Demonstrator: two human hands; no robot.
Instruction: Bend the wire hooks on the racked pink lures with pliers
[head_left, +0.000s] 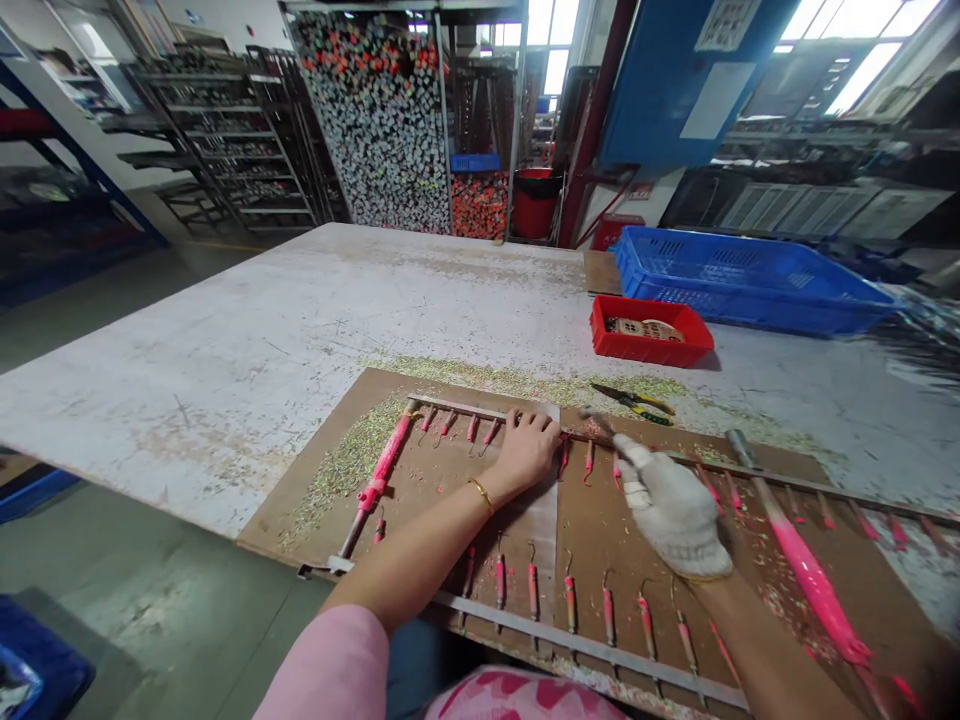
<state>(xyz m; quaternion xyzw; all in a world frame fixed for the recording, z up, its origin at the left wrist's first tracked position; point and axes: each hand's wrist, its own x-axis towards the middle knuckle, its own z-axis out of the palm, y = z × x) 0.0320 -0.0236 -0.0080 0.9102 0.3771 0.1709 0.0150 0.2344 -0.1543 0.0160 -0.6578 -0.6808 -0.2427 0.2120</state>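
Note:
My bare left hand (529, 447), with a gold bangle at the wrist, has its fingers bent over the far metal bar (465, 408) of a long hanging frame. My right hand (671, 510) wears a white glove and is closed, its thumb side near the same bar. A small blurred thing (596, 422) sticks out from its fingers; its kind is unclear. Pink-coated hooks (589, 462) hang in a row from the far bar. More hooks (533, 590) line the near metal bar (600, 645). At the left is a pink-coated rod (386, 460).
The frame lies on a brown board (330, 450) strewn with coating flakes. Yellow-and-black pliers (637, 402) rest beyond it. Further back stand a red tray (652, 350) and a blue crate (750, 305). A pink-coated handle with a metal end (810, 580) lies at right.

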